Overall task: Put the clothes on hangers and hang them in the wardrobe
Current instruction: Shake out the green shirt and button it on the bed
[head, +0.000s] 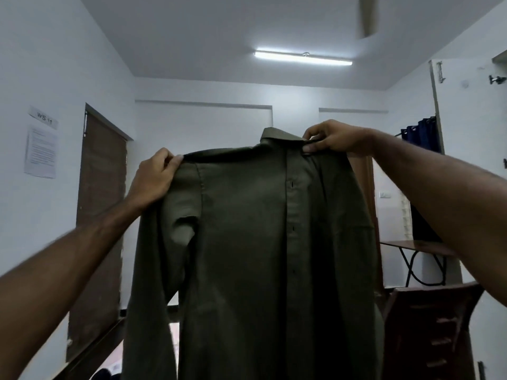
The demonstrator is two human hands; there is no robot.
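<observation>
The person holds an olive-green shirt (247, 242) up at arm's length in the middle of the room, well clear of the floor. The left hand (153, 179) pinches the tip of one shoulder; the right hand (333, 139) is clamped on the other side by the collar, where a thin dark loop — possibly a hanger's wire, I cannot tell — shows under the fingers. The hands are well apart, stretching the shoulder line between them.

The risk, as I judge it, is a slip: both grips take only a small bite of cloth, and if either lets go the shirt swings and folds sideways.

The shirt hangs with its long axis vertical, collar up, button placket facing the person. The open wardrobe door (466, 111) stands off to the right.
</observation>
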